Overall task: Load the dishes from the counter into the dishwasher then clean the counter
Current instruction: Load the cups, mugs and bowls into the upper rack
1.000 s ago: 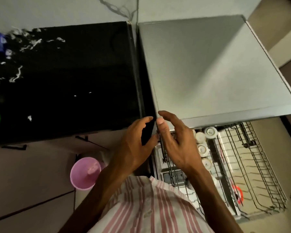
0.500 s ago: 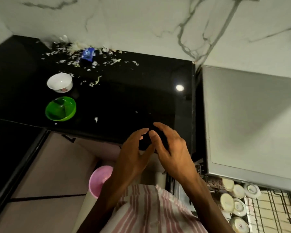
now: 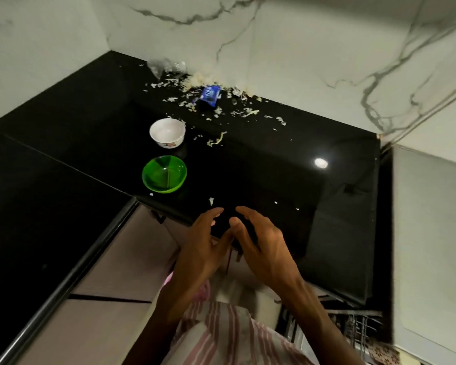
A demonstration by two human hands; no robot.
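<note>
1. The left hand (image 3: 203,248) and the right hand (image 3: 263,248) hang close together over the front edge of the black worktop (image 3: 274,180), fingers loosely spread and relaxed, grasping nothing. The thumbs nearly meet; whether they touch cannot be told.
2. A white bowl (image 3: 167,132) stands upright on the worktop, and a green bowl (image 3: 164,174) stands just in front of it, apart from it by a narrow gap. Both are well apart from the hands, to their left and further back.
3. The green bowl is translucent; a pale streak shows inside it, and whether that is a reflection or residue cannot be made out.
4. A small blue packet (image 3: 209,96) lies near the back wall among pale scattered scraps (image 3: 221,111). Its print is too blurred to read.
5. A clear crumpled wrapper or bag (image 3: 163,67) sits in the far corner, smeared by motion blur, so its shape is uncertain.
6. A bright spot of reflected light (image 3: 321,163) lies on the glossy surface to the right.
7. The dishwasher (image 3: 429,233) shows as a grey top at the right edge, cut off by the frame. Below it only a corner of a wire rack (image 3: 353,327) is visible, dark and hard to read.
8. A striped shirt (image 3: 229,335) fills the bottom centre, and something pink (image 3: 204,291) peeks out behind the left wrist, mostly hidden.
</note>
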